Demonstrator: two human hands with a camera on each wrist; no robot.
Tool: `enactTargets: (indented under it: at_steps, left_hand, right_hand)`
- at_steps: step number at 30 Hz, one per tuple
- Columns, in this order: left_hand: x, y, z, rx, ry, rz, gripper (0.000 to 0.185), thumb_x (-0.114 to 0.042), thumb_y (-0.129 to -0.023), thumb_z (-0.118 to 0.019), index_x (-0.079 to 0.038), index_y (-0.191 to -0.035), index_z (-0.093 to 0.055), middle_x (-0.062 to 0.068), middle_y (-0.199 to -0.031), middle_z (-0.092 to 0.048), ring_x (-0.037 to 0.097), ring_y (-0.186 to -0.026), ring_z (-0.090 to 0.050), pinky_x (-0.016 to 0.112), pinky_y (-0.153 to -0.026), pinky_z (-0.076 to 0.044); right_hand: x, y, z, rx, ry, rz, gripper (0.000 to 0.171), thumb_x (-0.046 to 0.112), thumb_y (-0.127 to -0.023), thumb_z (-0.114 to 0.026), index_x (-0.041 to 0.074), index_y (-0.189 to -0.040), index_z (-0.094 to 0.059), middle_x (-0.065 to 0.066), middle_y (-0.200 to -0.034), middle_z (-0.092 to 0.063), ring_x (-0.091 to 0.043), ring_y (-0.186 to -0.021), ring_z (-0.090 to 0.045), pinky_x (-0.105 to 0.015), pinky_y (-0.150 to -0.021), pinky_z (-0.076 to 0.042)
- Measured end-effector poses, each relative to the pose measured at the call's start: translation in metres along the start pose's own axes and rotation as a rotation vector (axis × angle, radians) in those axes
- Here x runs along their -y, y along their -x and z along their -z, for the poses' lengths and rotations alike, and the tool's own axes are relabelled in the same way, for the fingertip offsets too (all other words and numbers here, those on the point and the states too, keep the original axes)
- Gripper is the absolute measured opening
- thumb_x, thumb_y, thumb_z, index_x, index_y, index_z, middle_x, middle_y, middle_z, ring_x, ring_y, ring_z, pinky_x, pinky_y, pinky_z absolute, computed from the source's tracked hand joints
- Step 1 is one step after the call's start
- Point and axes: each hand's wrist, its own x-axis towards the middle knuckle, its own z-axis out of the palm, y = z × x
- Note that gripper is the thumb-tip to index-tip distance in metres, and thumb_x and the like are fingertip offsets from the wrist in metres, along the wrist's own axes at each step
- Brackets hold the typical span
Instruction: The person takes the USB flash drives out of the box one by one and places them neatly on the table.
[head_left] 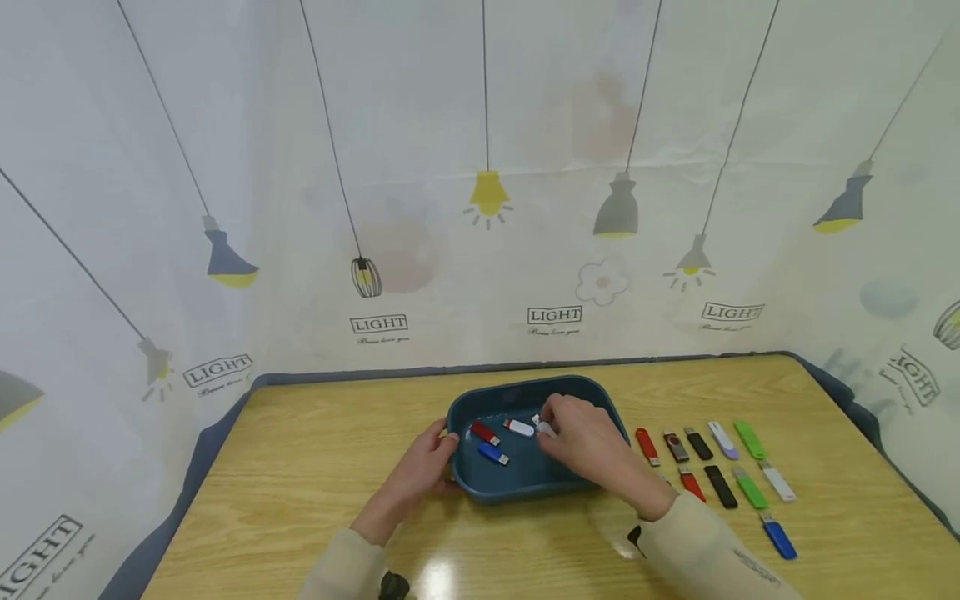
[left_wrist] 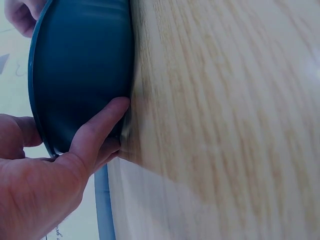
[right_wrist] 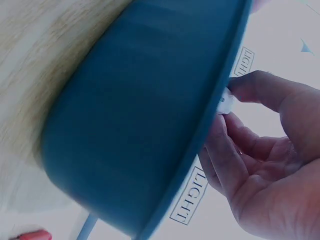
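A dark teal plastic bin (head_left: 525,479) stands on the wooden table. My left hand (head_left: 422,462) grips its left end, thumb over the rim and fingers against the outer wall. Inside the bin lie a red USB stick (head_left: 484,432), a blue USB stick (head_left: 492,453) and a white one with a red end (head_left: 519,427). Over the bin's right part, my right hand (head_left: 588,437) pinches a white USB stick (right_wrist: 225,102) between thumb and fingers. In the head view the fingers hide part of that stick.
Right of the bin, several USB sticks lie in rough rows, among them a red one (head_left: 647,447), a black one (head_left: 721,487), a green one (head_left: 749,439) and a blue one (head_left: 780,537). A lamp-printed curtain (head_left: 450,333) hangs behind the table (head_left: 315,467).
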Motion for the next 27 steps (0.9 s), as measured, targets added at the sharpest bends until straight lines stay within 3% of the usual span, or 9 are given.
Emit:
enactTargets:
  at_steps: [6, 18, 27]
  left_hand:
    - [0.001, -0.001, 0.001, 0.002, 0.001, 0.005, 0.056, -0.02, -0.113, -0.038, 0.006, -0.16, -0.022, 0.037, -0.155, -0.036, 0.046, -0.122, -0.06, 0.051, -0.08, -0.063]
    - [0.001, 0.0, 0.003, 0.012, 0.0, 0.0, 0.055, -0.019, -0.114, -0.037, 0.005, -0.161, -0.022, 0.035, -0.157, -0.035, 0.047, -0.129, -0.054, 0.051, -0.084, -0.062]
    - [0.002, -0.001, 0.001, 0.013, -0.002, 0.004, 0.056, -0.02, -0.114, -0.037, 0.006, -0.161, -0.021, 0.037, -0.157, -0.033, 0.048, -0.13, -0.053, 0.051, -0.084, -0.062]
  right_hand:
    - [-0.007, 0.014, 0.013, -0.034, -0.012, 0.003, 0.012, 0.014, -0.09, -0.075, 0.01, -0.096, -0.066, 0.001, -0.084, -0.06, -0.013, -0.069, -0.052, -0.031, -0.061, -0.049]
    - [-0.032, 0.043, 0.04, -0.018, -0.104, -0.083, 0.015, 0.015, -0.093, -0.072, 0.006, -0.103, -0.066, 0.001, -0.085, -0.063, -0.014, -0.074, -0.056, -0.031, -0.064, -0.049]
    - [-0.051, 0.063, 0.051, -0.054, -0.072, -0.152, 0.021, 0.017, -0.092, -0.074, 0.003, -0.105, -0.067, 0.002, -0.086, -0.065, -0.013, -0.076, -0.058, -0.03, -0.062, -0.05]
